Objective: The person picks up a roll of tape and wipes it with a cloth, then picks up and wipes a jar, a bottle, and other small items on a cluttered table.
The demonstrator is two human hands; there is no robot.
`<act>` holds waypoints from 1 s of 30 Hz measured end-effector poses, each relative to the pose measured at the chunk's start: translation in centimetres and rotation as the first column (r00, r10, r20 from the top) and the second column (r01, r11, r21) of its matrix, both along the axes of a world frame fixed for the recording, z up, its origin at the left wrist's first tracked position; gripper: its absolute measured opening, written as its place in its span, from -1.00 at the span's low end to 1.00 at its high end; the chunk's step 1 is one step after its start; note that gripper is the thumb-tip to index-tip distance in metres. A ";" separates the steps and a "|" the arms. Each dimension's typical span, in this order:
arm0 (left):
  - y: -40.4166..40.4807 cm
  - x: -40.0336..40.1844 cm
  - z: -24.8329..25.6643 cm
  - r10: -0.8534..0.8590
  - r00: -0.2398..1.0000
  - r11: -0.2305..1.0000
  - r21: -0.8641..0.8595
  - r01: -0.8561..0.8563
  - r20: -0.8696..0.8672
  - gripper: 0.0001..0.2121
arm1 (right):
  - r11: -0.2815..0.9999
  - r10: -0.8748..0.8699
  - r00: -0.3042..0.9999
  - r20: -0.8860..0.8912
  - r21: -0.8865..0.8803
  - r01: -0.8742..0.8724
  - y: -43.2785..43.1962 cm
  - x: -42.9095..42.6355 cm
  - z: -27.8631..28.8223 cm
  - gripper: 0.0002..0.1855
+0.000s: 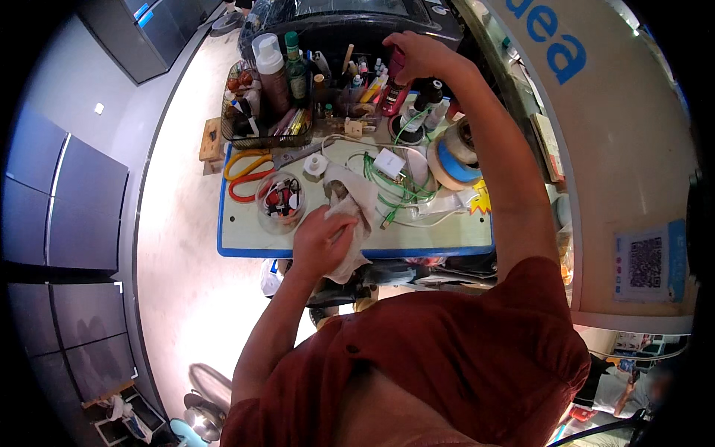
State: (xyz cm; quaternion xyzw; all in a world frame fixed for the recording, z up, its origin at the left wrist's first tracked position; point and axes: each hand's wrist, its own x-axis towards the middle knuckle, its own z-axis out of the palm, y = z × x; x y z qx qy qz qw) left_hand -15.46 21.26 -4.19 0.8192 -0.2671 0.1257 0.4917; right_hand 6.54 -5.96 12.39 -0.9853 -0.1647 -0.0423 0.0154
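My left hand [321,240] is closed on a crumpled white cloth or tissue [360,195] over the front edge of the small table [262,243]. The cloth's lower end hangs past the blue rim. Stretched to the back right, my right hand [419,56] grasps the top of a dark red bottle [394,99], which stands among other bottles. A round clear tub [281,204] with small cables and parts sits left of the cloth. Behind it lie scissors [251,173] with orange and red handles. A white nozzle-like cap [315,165] is close to the cloth.
A wire basket [234,134] holds a foam pump bottle [270,70], a green bottle [296,70] and pens. Green cable [410,195], a white charger [389,163] and tape rolls [455,159] occupy the right side. A white panel [603,167] rises at right. A person [614,385] is at far right.
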 end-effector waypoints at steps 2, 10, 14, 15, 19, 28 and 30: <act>0.0 0.1 -0.4 -0.007 1.000 1.000 0.013 0.007 0.005 -0.87 | 0.997 0.006 0.998 -0.062 0.074 -0.001 -0.4 0.4 -0.3 -0.16; 0.0 -0.2 -0.2 0.026 1.000 1.000 0.014 -0.026 -0.013 -0.87 | 0.992 0.006 0.999 -0.048 0.123 0.000 -1.3 0.8 -0.1 -0.21; -0.1 -0.1 -0.1 0.029 1.000 0.999 0.024 -0.029 0.009 -0.87 | 0.986 0.033 0.999 0.023 0.162 -0.036 -3.0 1.6 0.0 -0.24; 0.0 -0.1 0.0 0.034 0.999 0.999 0.026 -0.034 0.008 -0.87 | 0.981 0.050 0.997 0.050 0.187 -0.059 -3.0 1.6 0.3 -0.25; -0.2 -0.2 0.4 0.027 0.999 0.999 0.031 -0.028 0.031 -0.88 | 0.987 0.030 0.996 0.079 0.153 -0.042 -1.9 -0.9 5.1 -0.38; 0.0 -0.4 0.4 0.052 0.999 0.998 0.027 -0.052 0.010 -0.89 | 0.980 -0.002 0.959 0.282 0.194 -0.055 3.3 -10.5 13.3 -0.39; -0.1 -0.2 0.3 0.037 0.999 0.999 0.013 -0.037 -0.023 -0.90 | 0.960 0.127 0.943 0.308 0.202 -0.195 3.7 -12.3 14.0 -0.39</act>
